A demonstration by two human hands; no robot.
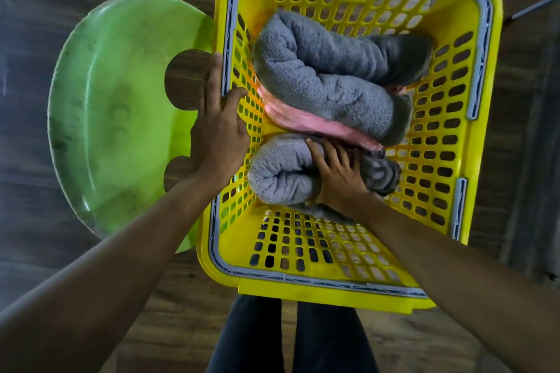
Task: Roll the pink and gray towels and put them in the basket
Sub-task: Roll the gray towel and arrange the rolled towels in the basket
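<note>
Two gray rolls and one pink towel [306,123] are contained in one yellow basket [303,291]. The far gray roll [327,82] is laid over the pink towel near the far-left corner; the near gray roll [278,172] is grasped by the right hand [336,175]. The basket's left rim is clasped by the left hand [216,130].

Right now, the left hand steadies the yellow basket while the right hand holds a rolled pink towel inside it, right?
Not quite: the head view shows the right hand holding a rolled gray towel, not a pink one. The left hand does steady the yellow basket.
</note>
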